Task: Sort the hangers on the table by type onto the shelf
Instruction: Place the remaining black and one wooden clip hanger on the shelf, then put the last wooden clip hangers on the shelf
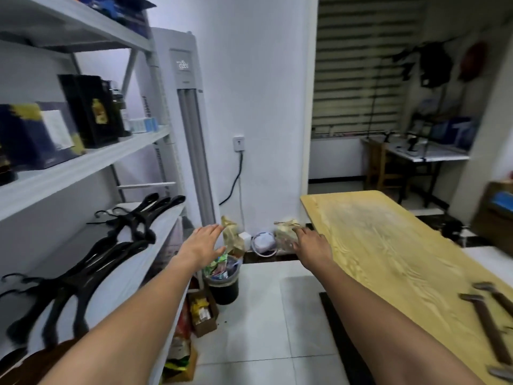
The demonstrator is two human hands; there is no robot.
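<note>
Black plastic hangers (130, 220) lie in two piles on the white shelf (116, 284) at the left; the nearer pile (66, 295) reaches toward me. Brown wooden hangers (488, 318) with metal ends lie on the wooden table (388, 245) at the right edge. A brown wooden piece (41, 362) shows on the shelf at the bottom left, partly behind my arm. My left hand (202, 245) hovers past the shelf's end, fingers straight, holding nothing. My right hand (313, 245) is stretched out by the table's near-left corner, fingers relaxed, also holding nothing.
Boxes (88, 112) stand on the shelf level above. A tall white appliance (191, 129) stands against the wall. On the floor between shelf and table are a black bin (223, 284) full of wrappers, a cardboard box (202, 315) and bags. A desk (424, 154) stands in the far room.
</note>
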